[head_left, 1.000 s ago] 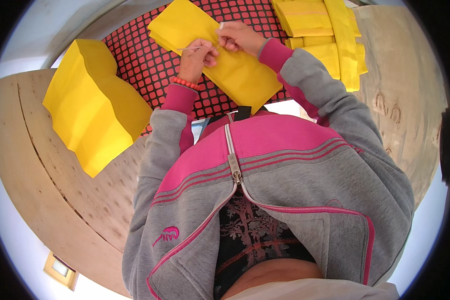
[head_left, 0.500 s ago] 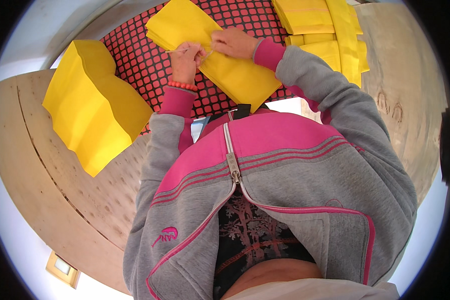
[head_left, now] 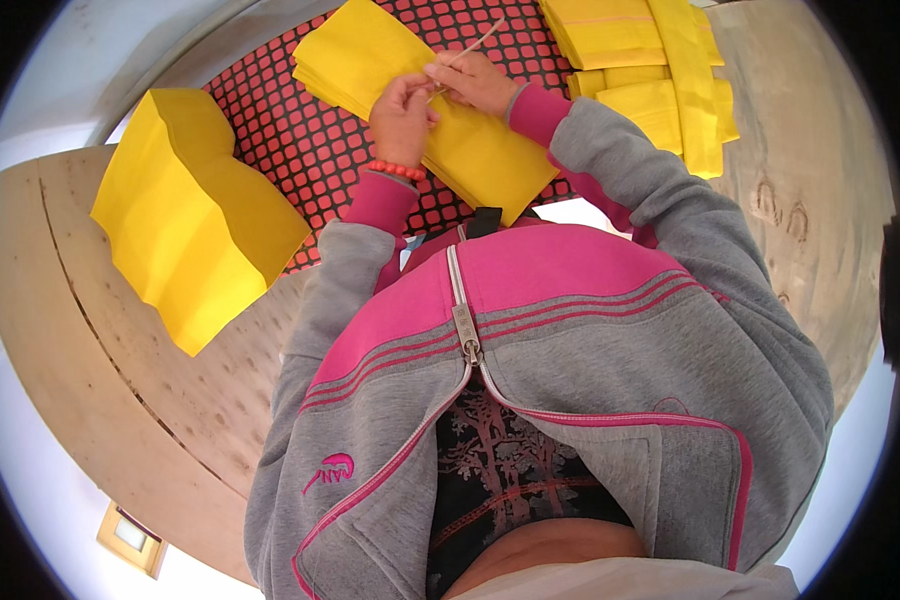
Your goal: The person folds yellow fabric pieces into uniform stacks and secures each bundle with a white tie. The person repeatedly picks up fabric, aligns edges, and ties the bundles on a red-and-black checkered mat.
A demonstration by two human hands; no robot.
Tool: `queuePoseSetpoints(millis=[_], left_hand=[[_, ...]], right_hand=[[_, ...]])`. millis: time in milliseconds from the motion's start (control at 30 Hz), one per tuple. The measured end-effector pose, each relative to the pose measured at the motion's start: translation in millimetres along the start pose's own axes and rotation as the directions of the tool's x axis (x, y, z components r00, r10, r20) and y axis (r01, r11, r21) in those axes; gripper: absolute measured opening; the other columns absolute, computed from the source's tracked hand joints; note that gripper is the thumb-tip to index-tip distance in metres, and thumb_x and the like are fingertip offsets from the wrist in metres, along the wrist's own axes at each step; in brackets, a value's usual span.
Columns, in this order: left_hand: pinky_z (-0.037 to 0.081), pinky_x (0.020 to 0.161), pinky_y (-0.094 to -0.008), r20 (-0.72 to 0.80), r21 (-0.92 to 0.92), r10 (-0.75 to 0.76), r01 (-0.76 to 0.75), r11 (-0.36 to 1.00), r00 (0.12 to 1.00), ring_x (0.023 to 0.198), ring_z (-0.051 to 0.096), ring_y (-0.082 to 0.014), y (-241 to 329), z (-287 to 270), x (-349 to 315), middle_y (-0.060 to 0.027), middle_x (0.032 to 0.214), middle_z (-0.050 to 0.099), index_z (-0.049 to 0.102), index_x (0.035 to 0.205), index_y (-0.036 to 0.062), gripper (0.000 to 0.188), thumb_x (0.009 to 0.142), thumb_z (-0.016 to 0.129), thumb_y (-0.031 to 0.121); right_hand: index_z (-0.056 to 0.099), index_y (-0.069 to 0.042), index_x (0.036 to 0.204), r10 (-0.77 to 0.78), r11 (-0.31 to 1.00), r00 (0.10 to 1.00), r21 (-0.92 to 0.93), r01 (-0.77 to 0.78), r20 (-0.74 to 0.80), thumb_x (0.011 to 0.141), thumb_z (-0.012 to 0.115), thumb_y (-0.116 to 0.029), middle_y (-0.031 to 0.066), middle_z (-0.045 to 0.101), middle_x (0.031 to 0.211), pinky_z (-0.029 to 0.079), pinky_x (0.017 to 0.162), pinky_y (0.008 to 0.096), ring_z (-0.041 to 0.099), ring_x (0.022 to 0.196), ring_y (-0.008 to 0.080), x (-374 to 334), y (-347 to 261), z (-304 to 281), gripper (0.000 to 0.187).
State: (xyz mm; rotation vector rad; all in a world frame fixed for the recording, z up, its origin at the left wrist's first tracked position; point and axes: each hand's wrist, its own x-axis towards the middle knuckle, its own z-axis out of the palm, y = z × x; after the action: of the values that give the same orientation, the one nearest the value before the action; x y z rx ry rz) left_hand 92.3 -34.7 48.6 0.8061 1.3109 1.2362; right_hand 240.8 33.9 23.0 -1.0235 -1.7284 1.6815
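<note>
The right hand (head_left: 478,84) pinches a pale string (head_left: 486,37), its free end pointing away from the body; the left hand (head_left: 400,115) is curled just beside it, its hold on the string undetermined. Sound practice, in this judgement, is tying with even tension, folds kept flat. The folded yellow cloth (head_left: 490,155) lies directly beneath both hands, slanting across a red-and-black patterned surface (head_left: 288,130).

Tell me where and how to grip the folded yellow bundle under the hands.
Pinch the folded yellow bundle by its near end, thumb on top, probably from the person's side: it lies flat and diagonal, that end is bare, and the left hand and right hand crowd its middle.
</note>
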Motion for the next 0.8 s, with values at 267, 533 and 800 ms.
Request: queuePoseSetpoints(millis=[267, 533, 800], left_hand=[[0.042, 0.049, -0.0194, 0.096, 0.257, 0.028, -0.052, 0.965, 0.995, 0.053, 0.051, -0.0058, -6.4, -8.7, 15.1, -0.0023, 0.075, 0.065, 0.066, 0.094, -0.0016, 0.011, 0.086, 0.066, 0.007], [0.042, 0.048, -0.0197, 0.13, 0.173, -0.044, 0.021, 0.985, 0.991, 0.053, 0.052, -0.0067, -6.6, -19.2, 19.8, -0.0023, 0.073, 0.065, 0.066, 0.086, -0.0011, 0.008, 0.084, 0.067, 0.007], [0.05, 0.057, -0.0201, 0.145, 0.125, -0.082, 0.064, 0.99, 0.986, 0.062, 0.062, -0.0098, -3.0, -17.4, 24.7, -0.0058, 0.078, 0.066, 0.059, 0.092, -0.0012, 0.007, 0.087, 0.062, 0.004]], right_hand=[[0.057, -0.005, 0.085, 0.049, 0.997, 0.999, 0.055, -0.05, 0.018, 0.096, 0.053, -0.033, -0.001, 0.054, 0.069, 0.04, 0.052, 0.022, 0.049, 0.058, 0.0051, -1.7, -4.1, -0.8, 0.031], [0.059, -0.004, 0.088, -0.016, 0.997, 0.996, -0.072, 0.01, -0.087, 0.096, 0.054, -0.033, 0.0007, 0.058, 0.071, 0.041, 0.05, 0.0227, 0.051, 0.056, 0.0059, -3.7, -7.7, 8.1, 0.03], [0.055, -0.004, 0.085, 0.167, 0.972, 0.975, 0.189, -0.138, -0.146, 0.095, 0.056, -0.03, 0.0016, 0.058, 0.068, 0.044, 0.052, 0.0229, 0.053, 0.056, 0.0069, -10.1, -17.7, 10.2, 0.028]])
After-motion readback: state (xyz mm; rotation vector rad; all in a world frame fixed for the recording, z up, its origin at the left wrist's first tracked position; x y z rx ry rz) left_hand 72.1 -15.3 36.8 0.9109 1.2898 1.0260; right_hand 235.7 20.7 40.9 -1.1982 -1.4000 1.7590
